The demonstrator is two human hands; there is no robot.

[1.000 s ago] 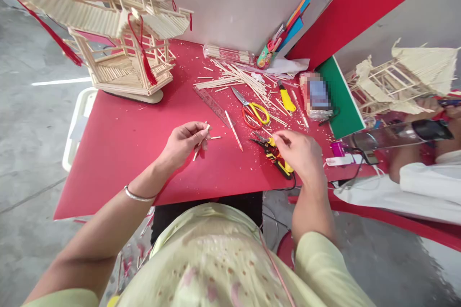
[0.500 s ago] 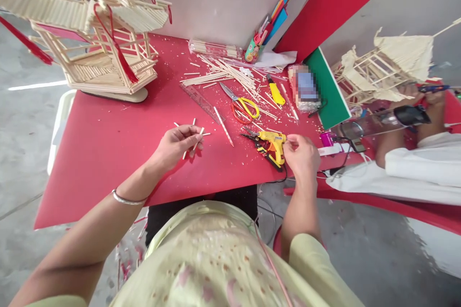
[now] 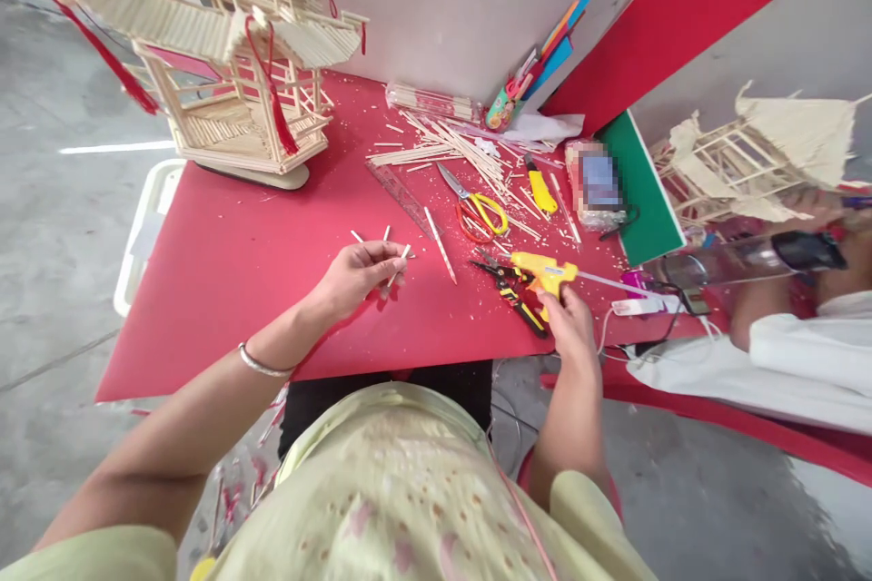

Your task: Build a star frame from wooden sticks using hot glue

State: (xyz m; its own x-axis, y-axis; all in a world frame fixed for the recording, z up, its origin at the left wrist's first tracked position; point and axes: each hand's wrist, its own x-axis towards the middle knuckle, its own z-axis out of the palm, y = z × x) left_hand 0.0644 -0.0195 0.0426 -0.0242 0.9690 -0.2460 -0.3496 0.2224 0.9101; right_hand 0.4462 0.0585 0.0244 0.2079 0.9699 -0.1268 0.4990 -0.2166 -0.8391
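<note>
My left hand point(image 3: 363, 277) pinches a few short wooden sticks point(image 3: 401, 260) that cross one another, just above the red table point(image 3: 245, 263). On the right, my right hand point(image 3: 567, 320) is wrapped around the handle of a yellow glue gun point(image 3: 545, 270), whose nozzle points left and whose clear glue stick juts out behind. Beneath and beside the gun lie black-and-yellow pliers point(image 3: 514, 300). Between my hands rests a pencil point(image 3: 440, 243) with a patterned barrel. Scissors point(image 3: 477, 204) with red and yellow handles lie farther back, beside a clear ruler point(image 3: 401, 192).
A wooden stick pavilion point(image 3: 252, 109) with red tassels stands at the left. Loose sticks point(image 3: 470, 150), a yellow utility knife point(image 3: 541, 189) and a pen cup point(image 3: 502, 109) are at the back. Past a green board point(image 3: 644, 191), another person sits near a second stick model point(image 3: 742, 154).
My right hand has closed around the glue gun's handle, and the gun has turned and come off the pliers a little. My left hand keeps its sticks. The view has shifted left.
</note>
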